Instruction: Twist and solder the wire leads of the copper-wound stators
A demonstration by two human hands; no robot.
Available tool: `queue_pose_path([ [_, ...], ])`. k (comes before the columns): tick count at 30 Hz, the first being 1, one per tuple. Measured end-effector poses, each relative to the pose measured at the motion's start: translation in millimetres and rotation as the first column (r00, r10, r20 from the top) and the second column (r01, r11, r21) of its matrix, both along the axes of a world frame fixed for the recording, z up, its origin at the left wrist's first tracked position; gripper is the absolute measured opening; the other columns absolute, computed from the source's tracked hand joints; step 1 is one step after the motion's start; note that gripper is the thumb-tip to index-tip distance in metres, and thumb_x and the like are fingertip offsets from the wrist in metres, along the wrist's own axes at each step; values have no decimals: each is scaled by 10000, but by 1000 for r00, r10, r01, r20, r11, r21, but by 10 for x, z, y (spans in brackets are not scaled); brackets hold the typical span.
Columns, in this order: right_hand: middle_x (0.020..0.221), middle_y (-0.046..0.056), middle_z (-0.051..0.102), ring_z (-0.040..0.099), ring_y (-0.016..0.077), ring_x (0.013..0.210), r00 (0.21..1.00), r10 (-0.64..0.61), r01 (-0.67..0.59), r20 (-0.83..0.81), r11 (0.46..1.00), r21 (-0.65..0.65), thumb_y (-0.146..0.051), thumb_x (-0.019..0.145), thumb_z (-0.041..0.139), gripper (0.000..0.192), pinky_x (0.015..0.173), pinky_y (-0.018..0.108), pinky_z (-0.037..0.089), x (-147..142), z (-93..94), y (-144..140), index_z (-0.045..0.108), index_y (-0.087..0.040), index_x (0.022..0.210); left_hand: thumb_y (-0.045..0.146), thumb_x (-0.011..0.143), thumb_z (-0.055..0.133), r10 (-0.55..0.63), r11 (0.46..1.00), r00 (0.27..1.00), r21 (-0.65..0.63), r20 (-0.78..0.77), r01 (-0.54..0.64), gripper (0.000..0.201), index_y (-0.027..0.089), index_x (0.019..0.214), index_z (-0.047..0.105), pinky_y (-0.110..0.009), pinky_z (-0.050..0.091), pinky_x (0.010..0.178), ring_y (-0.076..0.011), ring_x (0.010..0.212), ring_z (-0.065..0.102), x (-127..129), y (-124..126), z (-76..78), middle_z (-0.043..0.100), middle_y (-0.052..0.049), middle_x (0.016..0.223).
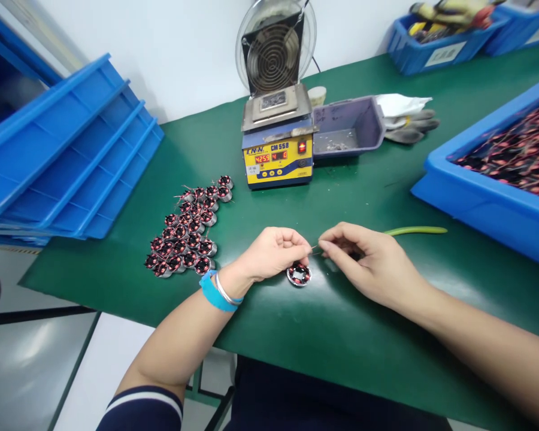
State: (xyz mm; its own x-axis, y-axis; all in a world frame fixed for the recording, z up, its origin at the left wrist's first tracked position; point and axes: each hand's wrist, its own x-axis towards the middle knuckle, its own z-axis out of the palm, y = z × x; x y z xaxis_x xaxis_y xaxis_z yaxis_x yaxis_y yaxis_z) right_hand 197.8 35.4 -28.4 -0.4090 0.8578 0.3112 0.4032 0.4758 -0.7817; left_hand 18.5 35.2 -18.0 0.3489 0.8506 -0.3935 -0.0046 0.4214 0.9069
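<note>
— What are the fingers doing?
— Both the left hand (276, 254) and right hand (368, 260) pinch a thin wire (315, 248) between fingertips.
— And the wound coil (299, 274)?
— On the green table (341, 323), under the left hand; finished coils (186, 233) lie clustered further left.

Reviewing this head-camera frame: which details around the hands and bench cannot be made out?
- Wire between left hand and right hand: too thin to trace.
- Small coil part: top hidden under the left hand.
- Display digits on solder pot: too small to read surely.
- Blue bin: cut by the right edge; contents blurred.
</note>
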Motion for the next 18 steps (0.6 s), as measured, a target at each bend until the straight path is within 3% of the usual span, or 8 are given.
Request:
queue_pose_path([
  [3, 670, 31, 633, 562, 133, 556, 996, -86, 86, -5, 995, 48, -250, 856, 523, 126, 529, 249, 455, 5, -2, -28, 623, -182, 818, 231, 687, 675, 20, 1000, 1000, 4, -10, -20, 171, 107, 646, 564, -148, 272, 394, -10, 368, 381, 7, -2, 10, 592, 7, 514],
  [9, 749, 44, 688, 608, 144, 609, 1000, -21, 20, 16, 998, 55, -233, 864, 495, 185, 563, 261, 483, -43, 16, -101, 675, -194, 839, 244, 698, 665, 11, 1000, 999, 23, -46, -10, 173, 105, 651, 573, -153, 272, 400, -13, 373, 375, 14, -2, 40, 597, -1, 527],
  [18, 719, 43, 692, 606, 129, 566, 999, -30, 28, -29, 998, -57, -250, 857, 519, 195, 526, 240, 481, -41, 26, -121, 692, -163, 858, 293, 699, 672, 3, 998, 999, 63, -39, -1, 218, 109, 661, 560, -158, 259, 400, -15, 378, 364, 14, -13, 37, 594, -4, 539],
])
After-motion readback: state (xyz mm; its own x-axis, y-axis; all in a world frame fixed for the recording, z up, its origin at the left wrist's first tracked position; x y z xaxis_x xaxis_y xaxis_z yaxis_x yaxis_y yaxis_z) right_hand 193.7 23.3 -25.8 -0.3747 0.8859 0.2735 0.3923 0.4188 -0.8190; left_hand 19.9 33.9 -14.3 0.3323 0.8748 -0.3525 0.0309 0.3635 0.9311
